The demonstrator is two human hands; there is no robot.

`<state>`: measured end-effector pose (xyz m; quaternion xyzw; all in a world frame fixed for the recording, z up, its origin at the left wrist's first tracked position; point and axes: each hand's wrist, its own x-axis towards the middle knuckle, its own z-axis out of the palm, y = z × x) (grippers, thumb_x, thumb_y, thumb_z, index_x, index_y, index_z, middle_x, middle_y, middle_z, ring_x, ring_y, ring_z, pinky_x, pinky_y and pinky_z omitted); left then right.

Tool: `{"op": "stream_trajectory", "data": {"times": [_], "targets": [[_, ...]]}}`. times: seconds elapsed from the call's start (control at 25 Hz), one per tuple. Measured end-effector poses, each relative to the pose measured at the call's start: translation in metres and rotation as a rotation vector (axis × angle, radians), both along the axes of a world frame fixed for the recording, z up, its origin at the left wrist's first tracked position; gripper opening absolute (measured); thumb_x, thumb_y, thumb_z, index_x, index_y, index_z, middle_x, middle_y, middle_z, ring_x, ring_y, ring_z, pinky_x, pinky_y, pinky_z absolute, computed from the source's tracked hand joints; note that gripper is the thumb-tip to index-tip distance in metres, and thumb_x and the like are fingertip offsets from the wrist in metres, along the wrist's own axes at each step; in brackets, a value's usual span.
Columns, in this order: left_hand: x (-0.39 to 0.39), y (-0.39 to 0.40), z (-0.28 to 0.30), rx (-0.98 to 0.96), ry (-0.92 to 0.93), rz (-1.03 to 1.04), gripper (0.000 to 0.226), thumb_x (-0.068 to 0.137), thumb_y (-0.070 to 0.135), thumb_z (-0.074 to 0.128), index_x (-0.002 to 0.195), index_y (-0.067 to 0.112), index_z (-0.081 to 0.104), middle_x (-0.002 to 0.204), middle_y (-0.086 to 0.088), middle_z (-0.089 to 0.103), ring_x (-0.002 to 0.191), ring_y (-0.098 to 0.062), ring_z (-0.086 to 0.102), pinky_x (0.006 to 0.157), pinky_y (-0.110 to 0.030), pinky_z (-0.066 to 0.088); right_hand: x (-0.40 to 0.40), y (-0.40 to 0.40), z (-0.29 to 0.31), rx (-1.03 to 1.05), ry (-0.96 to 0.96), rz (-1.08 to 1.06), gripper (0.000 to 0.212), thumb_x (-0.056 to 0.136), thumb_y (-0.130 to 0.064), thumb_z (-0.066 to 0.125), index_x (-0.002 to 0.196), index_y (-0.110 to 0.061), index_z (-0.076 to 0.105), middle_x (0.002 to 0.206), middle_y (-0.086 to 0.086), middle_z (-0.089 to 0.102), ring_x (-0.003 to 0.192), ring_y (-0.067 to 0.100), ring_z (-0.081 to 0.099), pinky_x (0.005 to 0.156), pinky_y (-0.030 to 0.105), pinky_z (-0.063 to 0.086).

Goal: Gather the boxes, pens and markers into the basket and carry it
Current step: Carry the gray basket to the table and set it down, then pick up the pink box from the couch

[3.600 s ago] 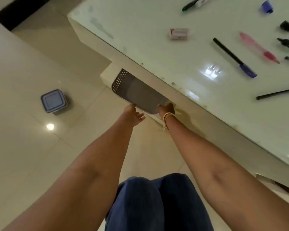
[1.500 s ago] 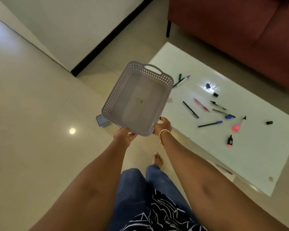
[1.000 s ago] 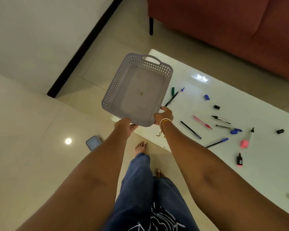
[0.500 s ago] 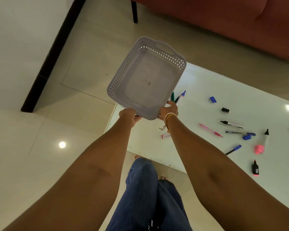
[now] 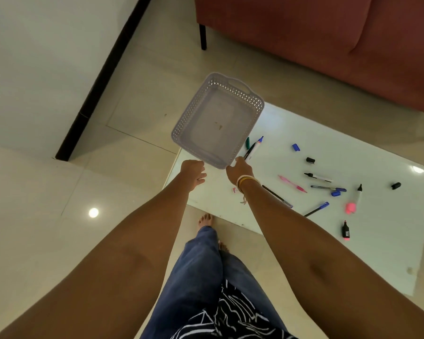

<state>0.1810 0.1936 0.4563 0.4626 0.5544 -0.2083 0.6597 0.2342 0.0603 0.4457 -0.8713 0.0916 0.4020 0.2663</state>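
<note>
Gripping the near rim of a grey perforated plastic basket point(image 5: 217, 121), the right hand point(image 5: 239, 168) curls round it; the left hand point(image 5: 193, 170) sits loosely curled just beside the rim, contact unclear. Rectangular and empty, the basket hangs over the corner of a glossy white desk point(image 5: 304, 241) strewn with slim pens.

One head-worn view looks steeply down from above, past outstretched hands point(image 5: 194, 171) to the bench point(image 5: 353, 253) beyond them.
</note>
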Motion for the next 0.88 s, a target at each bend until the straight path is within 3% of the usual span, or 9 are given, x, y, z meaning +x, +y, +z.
{"op": "stream_trajectory", "data": {"times": [0.12, 0.24, 0.36, 0.52, 0.64, 0.88], "targets": [[-0.03, -0.009, 0.02, 0.202, -0.003, -0.131, 0.049, 0.095, 0.018, 0.049, 0.142, 0.005, 0.039, 0.123, -0.013, 0.055, 0.102, -0.029, 0.057, 0.088, -0.038, 0.05, -0.032, -0.01, 0.022, -0.028, -0.124, 0.236, 0.047, 0.097, -0.022, 0.045, 0.141, -0.007, 0.035, 0.134, 0.022, 0.052, 0.121, 0.039, 0.053, 0.094, 0.042, 0.046], [-0.06, -0.009, 0.038, 0.499, 0.018, -0.445, 0.056, 0.097, 0.027, 0.045, 0.146, 0.005, 0.03, 0.147, -0.015, 0.042, 0.13, -0.033, 0.045, 0.106, -0.04, 0.04, -0.059, -0.009, 0.036, -0.093, -0.192, 0.44, 0.049, 0.097, -0.023, 0.046, 0.141, -0.007, 0.032, 0.135, 0.021, 0.048, 0.124, 0.039, 0.05, 0.097, 0.046, 0.045], [-0.088, 0.003, 0.047, 0.696, -0.004, -0.725, 0.054, 0.099, 0.03, 0.042, 0.144, 0.004, 0.028, 0.144, -0.019, 0.045, 0.131, -0.037, 0.044, 0.104, -0.046, 0.039, -0.074, 0.008, 0.046, -0.114, -0.258, 0.577, 0.055, 0.096, -0.024, 0.048, 0.145, -0.008, 0.029, 0.141, 0.019, 0.043, 0.128, 0.038, 0.047, 0.1, 0.048, 0.046], [-0.109, 0.046, 0.058, 0.835, 0.002, -0.799, 0.053, 0.099, 0.034, 0.041, 0.144, 0.009, 0.026, 0.147, -0.012, 0.041, 0.133, -0.033, 0.042, 0.104, -0.049, 0.036, -0.08, 0.058, 0.05, -0.093, -0.309, 0.685, 0.054, 0.096, -0.024, 0.05, 0.143, -0.007, 0.029, 0.142, 0.019, 0.043, 0.129, 0.037, 0.045, 0.1, 0.048, 0.045], [-0.117, 0.096, 0.062, 0.907, 0.035, -0.857, 0.048, 0.099, 0.034, 0.039, 0.14, 0.012, 0.029, 0.138, -0.012, 0.045, 0.128, -0.031, 0.044, 0.1, -0.052, 0.037, -0.079, 0.11, 0.05, -0.098, -0.334, 0.738, 0.051, 0.097, -0.025, 0.048, 0.142, -0.007, 0.031, 0.141, 0.02, 0.043, 0.128, 0.037, 0.046, 0.1, 0.046, 0.043], [-0.103, 0.209, 0.07, 1.001, 0.059, -0.958, 0.047, 0.098, 0.037, 0.041, 0.138, 0.012, 0.032, 0.133, -0.011, 0.047, 0.125, -0.03, 0.046, 0.097, -0.051, 0.04, -0.063, 0.226, 0.056, -0.05, -0.317, 0.632, 0.05, 0.098, -0.025, 0.047, 0.142, -0.007, 0.033, 0.14, 0.022, 0.041, 0.128, 0.039, 0.045, 0.103, 0.046, 0.042]]}}
